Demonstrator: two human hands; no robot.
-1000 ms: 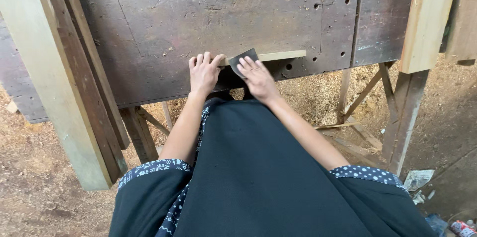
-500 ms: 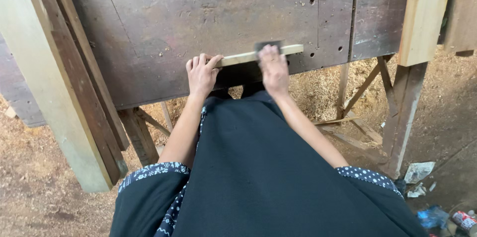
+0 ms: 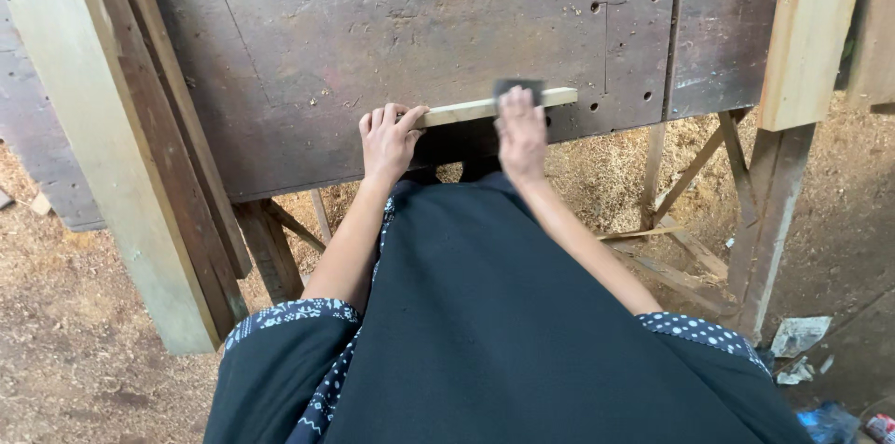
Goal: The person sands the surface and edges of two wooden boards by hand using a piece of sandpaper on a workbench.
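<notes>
Right hand (image 3: 522,132) has slid the dark sanding block (image 3: 518,87) further right along the pale wood strip (image 3: 494,106) since the earlier frame; left hand (image 3: 388,138) hasn't shifted.

Right grip: fingers flat over the block, pressing it onto the strip's top face near its right end, clasped on the block rather than clenched. Left grip: fingers hooked over the strip's left end, pinning it to the near edge of the dark worktop (image 3: 392,34). Strip lies flat along that edge, partly over the lip. To do this well, my read: keep the block flat, pressure even, strokes along the grain, left hand firm so the strip doesn't creep. Outward: planks (image 3: 112,146) lean at the left, a timber post (image 3: 802,43) at the right, sawdust (image 3: 56,314) on the floor.
</notes>
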